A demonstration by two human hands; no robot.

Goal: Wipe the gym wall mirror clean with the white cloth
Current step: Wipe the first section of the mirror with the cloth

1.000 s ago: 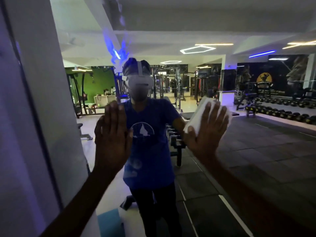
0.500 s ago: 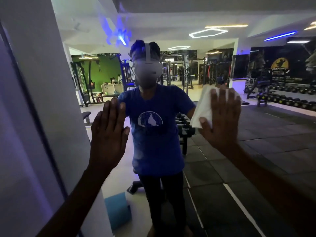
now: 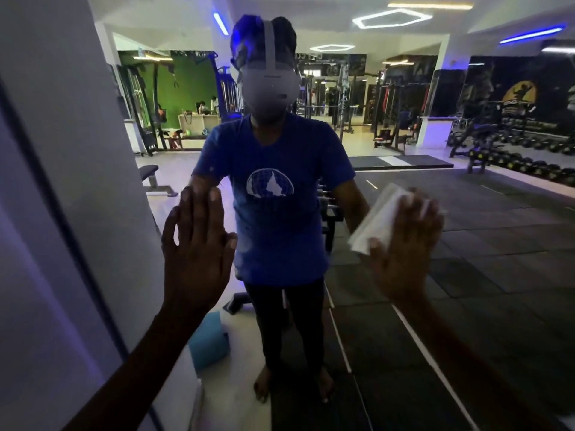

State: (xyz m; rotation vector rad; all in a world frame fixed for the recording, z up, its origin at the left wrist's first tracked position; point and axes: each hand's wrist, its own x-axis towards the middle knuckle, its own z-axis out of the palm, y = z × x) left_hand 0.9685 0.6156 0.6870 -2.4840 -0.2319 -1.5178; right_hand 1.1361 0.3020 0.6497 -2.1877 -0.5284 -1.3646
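Observation:
The wall mirror [image 3: 466, 275] fills most of the head view and reflects a person in a blue shirt and the gym behind. My right hand [image 3: 404, 244] presses a folded white cloth [image 3: 378, 219] flat against the glass, fingers straight and spread over it. The cloth shows to the left of and above my fingers. My left hand [image 3: 197, 247] lies flat on the mirror with straight fingers pointing up, holding nothing.
A dark frame edge [image 3: 71, 231] runs down the mirror's left side, with a pale wall panel [image 3: 31, 275] beyond it. Reflected in the glass are a blue block [image 3: 208, 340] on the floor, dumbbell racks [image 3: 529, 163] at right and weight machines at the back.
My right hand has slid the cloth down the mirror and slightly right. The view has tilted downward. My left hand stays flat on the glass.

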